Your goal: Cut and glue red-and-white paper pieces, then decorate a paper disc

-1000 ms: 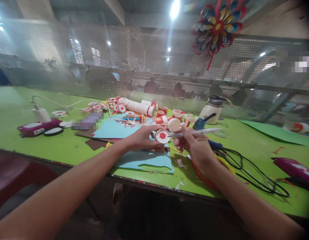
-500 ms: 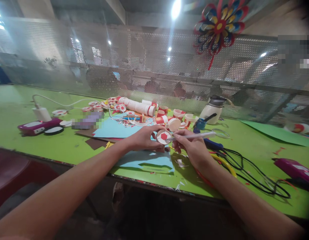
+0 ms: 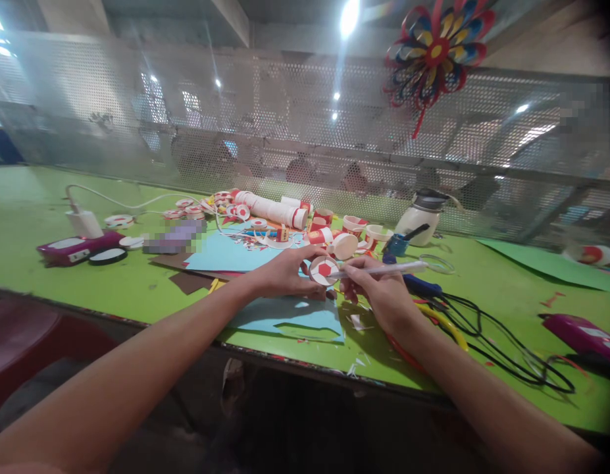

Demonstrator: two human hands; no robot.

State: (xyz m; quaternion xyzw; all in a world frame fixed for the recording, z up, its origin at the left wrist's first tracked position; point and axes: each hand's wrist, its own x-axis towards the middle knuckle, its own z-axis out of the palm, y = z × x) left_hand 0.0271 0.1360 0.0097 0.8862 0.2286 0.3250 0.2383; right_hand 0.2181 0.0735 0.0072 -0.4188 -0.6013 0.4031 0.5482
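Note:
Between the thumb and fingers of my left hand (image 3: 289,272) is a small round white paper piece (image 3: 323,279), perhaps a cup base, with a red shape at its centre and thin dark lines running outward. Its face is turned towards me. My right hand (image 3: 378,286) grips a pale, translucent pen (image 3: 406,267), its tip at the right side of the face; I cannot tell whether it touches. Both hands are above the table, over light blue paper (image 3: 265,315) with a cut-out hole.
Behind my hands lie a long stack of paper cups (image 3: 272,209), loose cut cups (image 3: 354,225) and paper scraps. A white kettle (image 3: 417,220) stands back right. Black cables (image 3: 502,355) run along the right. A purple power strip (image 3: 77,249) lies left.
Almost nothing differs. The view has shifted slightly; both hands keep the same hold on the round piece and the pen.

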